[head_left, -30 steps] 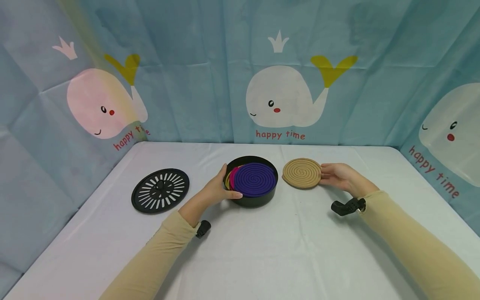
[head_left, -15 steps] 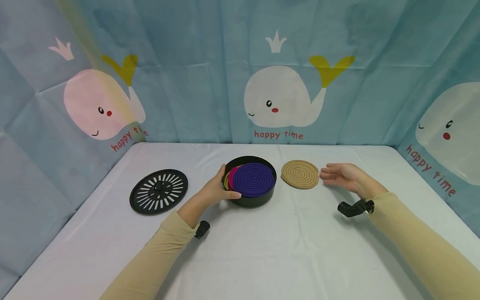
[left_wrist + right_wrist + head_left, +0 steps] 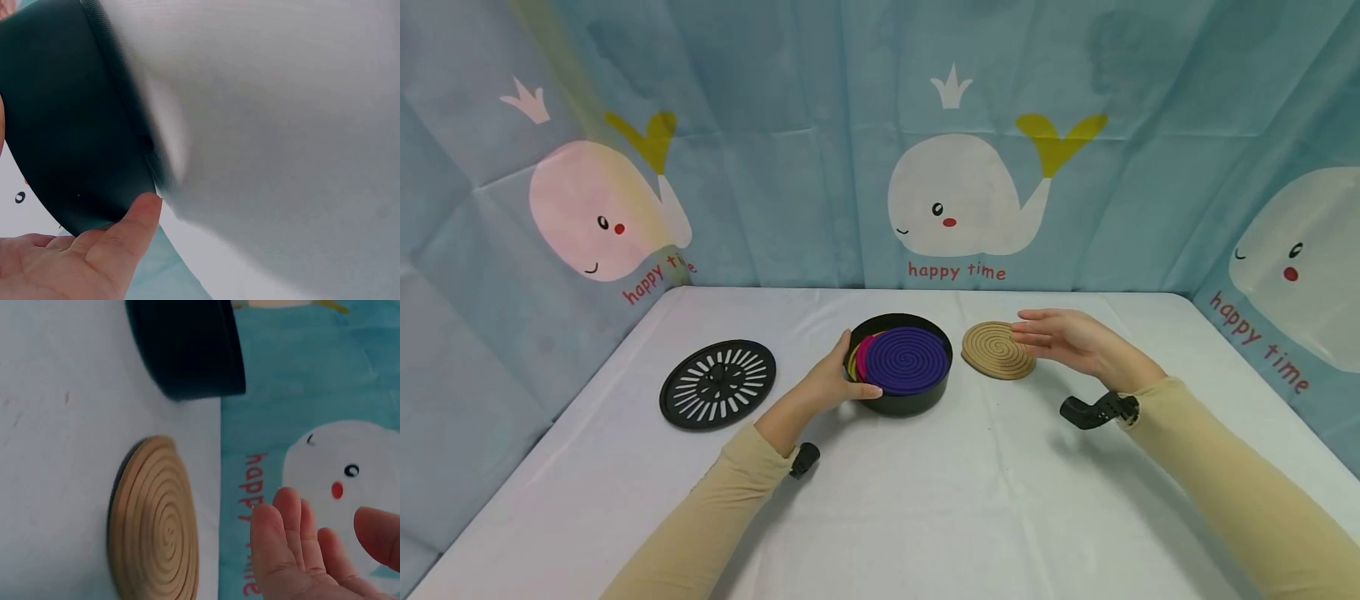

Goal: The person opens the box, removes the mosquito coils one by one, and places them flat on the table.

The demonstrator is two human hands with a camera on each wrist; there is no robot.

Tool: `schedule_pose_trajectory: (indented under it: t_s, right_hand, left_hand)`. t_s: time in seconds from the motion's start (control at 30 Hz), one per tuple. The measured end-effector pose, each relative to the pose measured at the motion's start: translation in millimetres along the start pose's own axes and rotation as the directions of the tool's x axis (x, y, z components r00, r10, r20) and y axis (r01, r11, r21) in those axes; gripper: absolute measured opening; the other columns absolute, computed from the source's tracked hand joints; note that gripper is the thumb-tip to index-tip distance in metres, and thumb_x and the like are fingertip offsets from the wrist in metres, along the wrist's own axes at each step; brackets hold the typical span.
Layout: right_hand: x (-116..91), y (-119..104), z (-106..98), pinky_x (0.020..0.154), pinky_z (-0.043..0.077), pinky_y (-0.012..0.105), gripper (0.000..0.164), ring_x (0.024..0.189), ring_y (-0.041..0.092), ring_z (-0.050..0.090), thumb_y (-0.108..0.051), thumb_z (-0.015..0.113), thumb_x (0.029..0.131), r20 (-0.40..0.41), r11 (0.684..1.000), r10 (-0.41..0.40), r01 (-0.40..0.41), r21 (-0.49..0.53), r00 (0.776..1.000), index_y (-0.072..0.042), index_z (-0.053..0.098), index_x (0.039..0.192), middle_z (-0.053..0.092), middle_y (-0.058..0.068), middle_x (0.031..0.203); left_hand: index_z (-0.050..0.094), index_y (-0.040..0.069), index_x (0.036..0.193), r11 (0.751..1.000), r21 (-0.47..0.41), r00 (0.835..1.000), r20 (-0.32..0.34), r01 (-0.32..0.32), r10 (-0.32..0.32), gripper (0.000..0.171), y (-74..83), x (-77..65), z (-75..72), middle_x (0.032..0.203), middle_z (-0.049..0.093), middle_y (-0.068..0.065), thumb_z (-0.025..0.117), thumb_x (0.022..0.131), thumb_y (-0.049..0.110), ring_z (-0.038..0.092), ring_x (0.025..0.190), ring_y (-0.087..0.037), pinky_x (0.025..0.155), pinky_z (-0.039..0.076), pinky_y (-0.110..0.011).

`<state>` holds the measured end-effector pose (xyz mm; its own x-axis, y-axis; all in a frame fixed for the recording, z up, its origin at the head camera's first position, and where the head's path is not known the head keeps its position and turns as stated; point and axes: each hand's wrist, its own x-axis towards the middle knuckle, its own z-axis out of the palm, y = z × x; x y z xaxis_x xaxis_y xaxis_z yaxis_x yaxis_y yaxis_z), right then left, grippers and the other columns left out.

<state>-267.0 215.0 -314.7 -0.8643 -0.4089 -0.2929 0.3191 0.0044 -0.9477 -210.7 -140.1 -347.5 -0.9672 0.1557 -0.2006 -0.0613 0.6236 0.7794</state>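
Note:
My left hand [image 3: 829, 383] holds the left side of a round black container [image 3: 906, 407], thumb at the front rim and the other fingers round the outer wall. In the left wrist view its fingers [image 3: 140, 219] lie against the dark wall [image 3: 75, 119]. A purple spiral coaster [image 3: 910, 360] lies on top inside, over a pink one [image 3: 862, 357] and a yellow one [image 3: 852, 363]. My right hand [image 3: 1067, 340], fingers extended, hovers over the right edge of a tan spiral coaster [image 3: 992, 352] lying on the table. The right wrist view shows it holding nothing.
A slotted black lid [image 3: 718, 385] with a central knob lies left of the container. White cloth covers the table [image 3: 925, 517]. A blue curtain [image 3: 775, 208] printed with whales stands behind it and along the sides.
My right hand has let go of the tan coaster's edge, drawn back to the right, then risen and come left over it. My left hand has stayed on the container.

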Motion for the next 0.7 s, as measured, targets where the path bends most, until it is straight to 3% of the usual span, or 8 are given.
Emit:
schedule_pose_trajectory:
  t_s: [0.13, 0.23, 0.33, 0.57, 0.7]
  right_hand:
    - [6, -6, 15, 0.098, 0.046, 0.031, 0.059, 0.103, 0.012, 0.063, -0.002, 0.044, 0.102, 0.048, 0.999, -0.032, 0.033, -0.012, 0.998, 0.011, 0.012, 0.15, 0.058, 0.01, 0.121]
    - [13, -9, 24, 0.098, 0.046, 0.032, 0.056, 0.101, 0.012, 0.065, 0.001, 0.043, 0.101, 0.101, 0.998, -0.061, 0.064, -0.027, 0.993, 0.013, 0.015, 0.148, 0.065, 0.002, 0.109]
    - [21, -10, 34, 0.098, 0.046, 0.033, 0.054, 0.1, 0.012, 0.066, 0.002, 0.043, 0.101, 0.138, 0.994, -0.09, 0.098, -0.053, 0.986, 0.015, 0.018, 0.146, 0.066, 0.001, 0.107]
    - [42, -8, 57, 0.108, 0.036, 0.047, 0.052, 0.104, 0.012, 0.064, -0.001, 0.047, 0.1, 0.164, 0.98, -0.119, 0.142, -0.139, 0.979, 0.013, 0.027, 0.146, 0.059, 0.012, 0.124]
    - [52, -8, 71, 0.108, 0.036, 0.048, 0.05, 0.116, 0.022, 0.059, 0.001, 0.047, 0.1, 0.169, 0.973, -0.132, 0.16, -0.167, 0.977, 0.011, 0.03, 0.146, 0.048, 0.025, 0.138]
  left_hand:
    - [0.0, 0.009, 0.157, 1.0, -0.006, 1.0, 0.002, 0.007, -0.007, 0.112, -2.2, 2.8, 1.0, 0.16, 0.012, -0.017, 0.081, 0.082, 0.025, 0.016, 0.145, -0.037, 0.115, 0.02, -0.052]
    - [0.0, 0.008, 0.157, 1.0, 0.001, 1.0, 0.004, 0.001, -0.001, 0.111, -3.2, 4.2, 1.9, 0.16, 0.012, -0.018, 0.081, 0.082, 0.025, 0.016, 0.144, -0.038, 0.114, 0.02, -0.052]
    - [-0.001, 0.008, 0.157, 1.0, 0.001, 1.0, 0.005, -0.002, 0.002, 0.111, -3.0, 3.7, 2.4, 0.16, 0.012, -0.018, 0.08, 0.082, 0.025, 0.016, 0.144, -0.038, 0.114, 0.02, -0.052]
    - [-0.002, 0.01, 0.157, 1.0, -0.013, 1.0, 0.003, 0.005, -0.005, 0.113, -2.2, 2.3, 1.7, 0.161, 0.01, -0.016, 0.081, 0.082, 0.025, 0.014, 0.145, -0.037, 0.114, 0.02, -0.052]
    - [-0.003, 0.01, 0.157, 1.0, -0.004, 1.0, 0.005, 0.0, 0.0, 0.113, -3.0, 3.6, 1.4, 0.161, 0.009, -0.015, 0.081, 0.082, 0.025, 0.014, 0.145, -0.036, 0.115, 0.02, -0.052]
